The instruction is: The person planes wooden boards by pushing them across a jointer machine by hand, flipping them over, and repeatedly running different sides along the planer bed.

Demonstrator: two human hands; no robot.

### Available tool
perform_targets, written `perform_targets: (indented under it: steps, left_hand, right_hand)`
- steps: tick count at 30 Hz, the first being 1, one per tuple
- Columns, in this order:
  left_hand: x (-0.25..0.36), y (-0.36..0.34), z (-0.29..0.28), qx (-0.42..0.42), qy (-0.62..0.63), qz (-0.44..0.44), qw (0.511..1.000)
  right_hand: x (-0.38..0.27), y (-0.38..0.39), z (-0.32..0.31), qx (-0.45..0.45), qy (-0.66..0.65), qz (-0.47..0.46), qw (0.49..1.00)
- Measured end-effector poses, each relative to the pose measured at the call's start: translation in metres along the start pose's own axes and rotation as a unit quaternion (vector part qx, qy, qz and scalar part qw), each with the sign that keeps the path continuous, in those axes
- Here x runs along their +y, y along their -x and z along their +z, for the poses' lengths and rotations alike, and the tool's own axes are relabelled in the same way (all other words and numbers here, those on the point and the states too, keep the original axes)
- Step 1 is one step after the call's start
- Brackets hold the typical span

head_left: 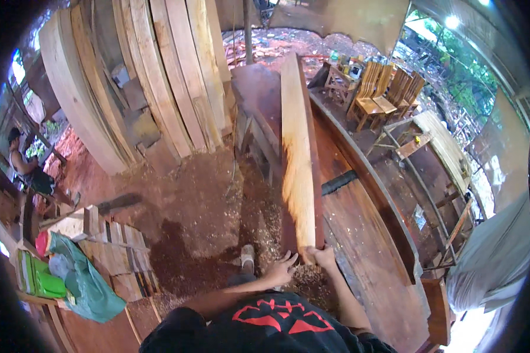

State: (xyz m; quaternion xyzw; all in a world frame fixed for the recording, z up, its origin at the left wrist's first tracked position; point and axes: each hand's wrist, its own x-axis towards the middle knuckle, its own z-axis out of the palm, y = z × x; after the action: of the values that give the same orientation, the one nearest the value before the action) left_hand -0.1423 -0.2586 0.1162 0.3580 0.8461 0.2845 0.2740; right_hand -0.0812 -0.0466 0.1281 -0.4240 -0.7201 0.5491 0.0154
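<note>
A long reddish wooden plank [298, 147] with a pale freshly cut top face lies lengthwise on a big wooden bench [368, 235], running away from me. My right hand [322, 257] grips the plank's near end at its right corner. My left hand [281, 269] rests with spread fingers against the near end at its left side. Wood shavings lie around both hands on the bench and floor.
Many tall boards [159, 76] lean at the back left. Short stacked planks [121, 253] and a green bag [79, 282] sit at my left. Wooden chairs [386, 94] stand at the back right. Another person [23, 167] sits far left; a person's grey sleeve [494, 259] shows at right.
</note>
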Motion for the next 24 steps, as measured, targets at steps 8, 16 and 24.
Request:
perform_targets:
  steps: [8, 16, 24]
  left_hand:
    - [-0.029, 0.000, -0.029, -0.126, -0.083, 0.089, 0.984]
    - [-0.006, -0.001, -0.036, -0.153, -0.156, 0.094, 0.971]
    - [-0.023, 0.020, -0.027, -0.100, -0.159, 0.049, 0.981]
  right_hand:
    - [-0.025, 0.005, -0.006, -0.042, -0.059, 0.034, 0.997]
    - [0.043, -0.032, -0.013, -0.052, -0.093, -0.002, 0.994]
    - [-0.012, 0.005, -0.001, -0.068, -0.120, -0.049, 0.989]
